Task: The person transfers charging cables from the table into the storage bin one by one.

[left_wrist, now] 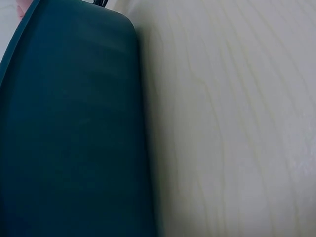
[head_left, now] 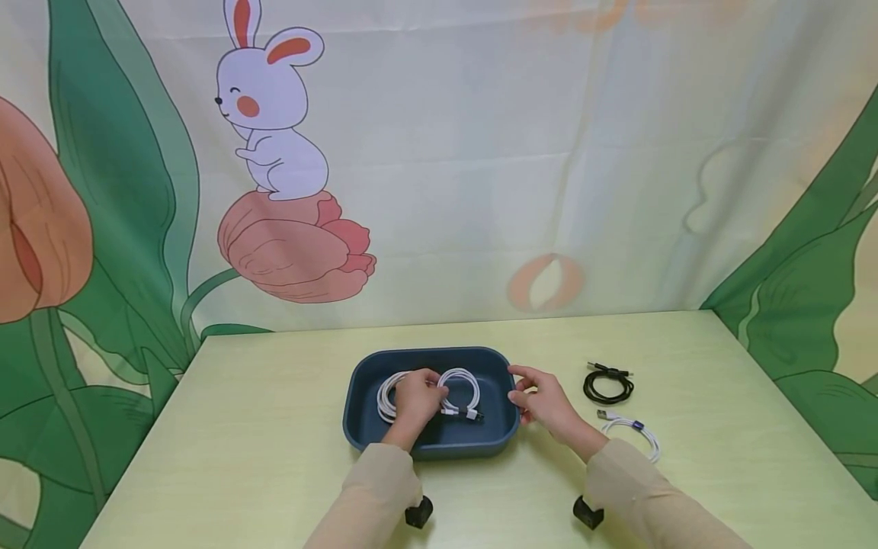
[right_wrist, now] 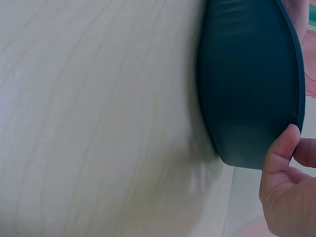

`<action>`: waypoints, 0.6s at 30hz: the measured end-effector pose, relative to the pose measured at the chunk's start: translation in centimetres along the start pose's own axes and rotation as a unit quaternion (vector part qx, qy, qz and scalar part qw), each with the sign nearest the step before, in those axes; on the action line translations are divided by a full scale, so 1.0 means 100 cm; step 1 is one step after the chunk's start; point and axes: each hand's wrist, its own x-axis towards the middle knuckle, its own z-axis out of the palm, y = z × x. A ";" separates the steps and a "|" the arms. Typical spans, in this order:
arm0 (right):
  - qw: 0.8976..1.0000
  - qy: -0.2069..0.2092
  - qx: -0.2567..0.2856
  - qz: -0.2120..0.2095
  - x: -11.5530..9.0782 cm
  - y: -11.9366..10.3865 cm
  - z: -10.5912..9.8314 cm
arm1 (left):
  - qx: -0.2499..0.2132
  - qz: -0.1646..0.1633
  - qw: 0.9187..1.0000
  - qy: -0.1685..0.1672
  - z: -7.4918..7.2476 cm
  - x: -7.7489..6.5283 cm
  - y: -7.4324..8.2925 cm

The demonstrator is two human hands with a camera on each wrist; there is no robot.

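Observation:
A dark blue plastic bin (head_left: 439,450) sits on the table with two coiled white cables in it. My left hand (head_left: 416,398) reaches over its front wall and pinches the left edge of the right-hand white cable (head_left: 473,375). The other white cable (head_left: 386,396) lies to the left, partly hidden behind that hand. At the bin's right end, my right hand (head_left: 545,400) holds the rim between thumb and fingers. The right wrist view shows this right hand (right_wrist: 286,192) with its thumb against the bin's outer wall (right_wrist: 247,89). In the left wrist view the bin's side (left_wrist: 74,123) hides most of the left hand.
Right of the bin, a coiled black cable (head_left: 608,386) lies on the pale wooden table (head_left: 261,427). Nearer me is another white cable (head_left: 634,427) with a dark tie, partly behind the right sleeve. A printed curtain (head_left: 446,191) hangs along the table's back edge.

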 end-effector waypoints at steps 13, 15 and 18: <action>1.000 -0.002 -0.002 -0.002 0.000 0.000 0.000 | 0.037 0.019 0.999 0.024 -0.002 0.000 -0.002; 1.000 -0.002 -0.002 -0.001 0.000 -0.001 0.000 | 0.037 0.017 0.999 0.023 -0.003 0.000 -0.002; 1.000 -0.001 -0.001 0.001 -0.001 -0.001 0.000 | 0.037 0.015 0.999 0.021 -0.004 -0.001 -0.002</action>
